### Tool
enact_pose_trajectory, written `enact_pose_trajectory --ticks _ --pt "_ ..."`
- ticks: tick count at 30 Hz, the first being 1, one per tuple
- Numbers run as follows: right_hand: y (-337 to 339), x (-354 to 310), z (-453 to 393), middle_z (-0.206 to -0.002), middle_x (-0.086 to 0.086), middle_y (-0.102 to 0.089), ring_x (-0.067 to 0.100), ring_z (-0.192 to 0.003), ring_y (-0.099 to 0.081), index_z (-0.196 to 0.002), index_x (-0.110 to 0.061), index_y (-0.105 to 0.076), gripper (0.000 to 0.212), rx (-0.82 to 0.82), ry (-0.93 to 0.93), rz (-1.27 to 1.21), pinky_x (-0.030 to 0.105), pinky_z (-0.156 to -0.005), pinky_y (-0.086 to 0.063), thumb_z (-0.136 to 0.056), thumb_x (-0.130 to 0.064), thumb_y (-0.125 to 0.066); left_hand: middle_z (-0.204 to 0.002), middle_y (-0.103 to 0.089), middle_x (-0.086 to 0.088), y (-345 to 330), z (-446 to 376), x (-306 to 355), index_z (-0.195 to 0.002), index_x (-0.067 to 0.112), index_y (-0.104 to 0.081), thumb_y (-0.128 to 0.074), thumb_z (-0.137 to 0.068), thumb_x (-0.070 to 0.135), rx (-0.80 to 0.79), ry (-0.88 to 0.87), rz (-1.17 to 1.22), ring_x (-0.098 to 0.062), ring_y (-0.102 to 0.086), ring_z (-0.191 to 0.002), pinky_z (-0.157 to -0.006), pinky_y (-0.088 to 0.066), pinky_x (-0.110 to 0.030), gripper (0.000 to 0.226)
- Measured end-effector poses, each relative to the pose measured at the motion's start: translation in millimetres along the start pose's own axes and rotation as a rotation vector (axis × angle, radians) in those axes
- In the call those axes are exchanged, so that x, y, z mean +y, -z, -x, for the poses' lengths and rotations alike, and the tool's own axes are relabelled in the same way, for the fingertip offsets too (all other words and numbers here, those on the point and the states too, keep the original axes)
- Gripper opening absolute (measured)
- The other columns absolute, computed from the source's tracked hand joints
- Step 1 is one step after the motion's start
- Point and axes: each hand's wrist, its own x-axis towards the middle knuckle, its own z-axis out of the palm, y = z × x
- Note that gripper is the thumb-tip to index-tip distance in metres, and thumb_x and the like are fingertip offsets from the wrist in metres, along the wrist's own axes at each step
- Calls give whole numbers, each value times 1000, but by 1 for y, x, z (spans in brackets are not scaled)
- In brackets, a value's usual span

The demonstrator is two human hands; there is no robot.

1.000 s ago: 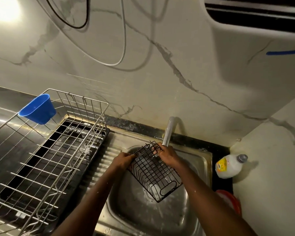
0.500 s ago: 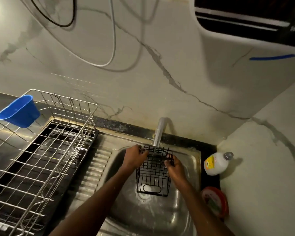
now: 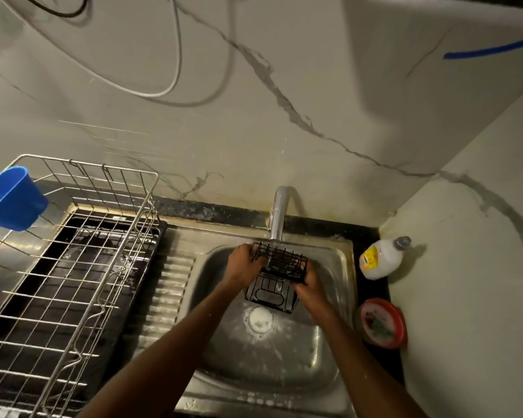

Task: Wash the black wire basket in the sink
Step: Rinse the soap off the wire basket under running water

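Black wire basket (image 3: 277, 274) is held over the steel sink (image 3: 329, 351), just below the mouth of the tap (image 3: 280, 212) and above the drain (image 3: 259, 318). It is tilted, with its far end raised toward the tap and its solid black end plate turned to the near side. The left hand (image 3: 243, 264) is closed on the left edge of the basket, and the right hand (image 3: 308, 282) is closed on its right edge; the fingers of both are wrapped around the wires. White foam is seen around the drain.

On the left, a large metal dish rack (image 3: 73, 267) is placed on a black tray beside the ribbed draining part of the sink. A blue cup (image 3: 11, 199) is hung on the far left rim of the rack. On the right of the sink, a white bottle (image 3: 382, 260) with a yellow label is laid on its side on the dark counter, and a round red container (image 3: 382, 322) is set near it, on the near side.
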Motion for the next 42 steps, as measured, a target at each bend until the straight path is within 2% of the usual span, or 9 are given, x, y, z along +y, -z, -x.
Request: enact_pose_trajectory --ticks 6,14,21,25,28,32,35,39,42 --pt "-3 8 3 -131 -4 -62 17 -120 -60 -136 -31 -54 39 170 -5 -70 46 -105 -50 -101 -16 -57 -117 -69 6 -9 5 -1 -132 19 -59 -65 -103 35 -65 -6 265 -5 -65 -102 -78 -47 -12 34" --pt "12 10 37 -128 -7 -67 10 -117 -64 -142 -27 -47 72 -47 -19 -233 25 -85 -55 -82 -6 -80 -102 -67 2 -13 -4 12 -118 17 -63 -37 -113 40 -35 -50 76 -14 -65 -89 -76 -52 -29 35" --pt "0 17 59 -140 -4 -61 21 -130 -57 -142 -32 -52 78 129 -174 -602 56 -109 -44 -76 -64 -77 -99 -61 2 -16 -6 22 -96 15 -75 -46 -108 50 -3 -122 -73 -7 -60 -72 -71 -53 -24 47" --pt "-2 9 61 -139 -11 -57 14 -125 -56 -145 -33 -43 95 220 -171 -377 49 -107 -47 -67 -71 -81 -73 -67 4 -13 1 22 -82 19 -69 -48 -108 49 -65 -121 -50 -3 -61 -58 -49 -45 -9 45" --pt "-1 -10 58 -121 -16 -64 9 -110 -62 -132 -32 -49 71 196 -147 -286 34 -91 -54 -75 -62 -80 -73 -63 4 0 -2 18 -82 19 -64 -45 -110 43 -43 -111 -99 -3 -58 -59 -49 -42 -6 41" --pt "-5 -44 38 -110 -16 -66 8 -100 -64 -119 -30 -59 55 135 -158 -114 21 -72 -47 -77 -59 -78 -77 -63 8 28 -4 3 -101 20 -58 -49 -108 48 -21 -104 -120 -3 -60 -66 -51 -48 -10 30" --pt "-12 -67 22 -112 -5 -68 6 -94 -63 -117 -24 -59 45 17 -144 12 19 -67 -45 -84 -48 -77 -98 -76 -5 43 -9 -19 -118 18 -61 -52 -102 60 27 -38 -87 -20 -75 -80 -71 -64 -36 47" --pt "-33 -90 5 -123 2 -61 11 -97 -61 -139 -21 -42 53 -165 -101 304 21 -63 -42 -95 -42 -63 -104 -74 -5 59 2 -46 -120 12 -69 -43 -110 45 14 6 -58 -14 -70 -82 -61 -51 -15 43" --pt "-57 -100 -4 -116 8 -64 14 -91 -65 -142 -10 -42 54 -247 -44 545 20 -57 -42 -98 -37 -57 -112 -76 -9 57 13 -71 -128 16 -70 -37 -112 44 82 32 -6 -24 -71 -97 -81 -56 -30 47"
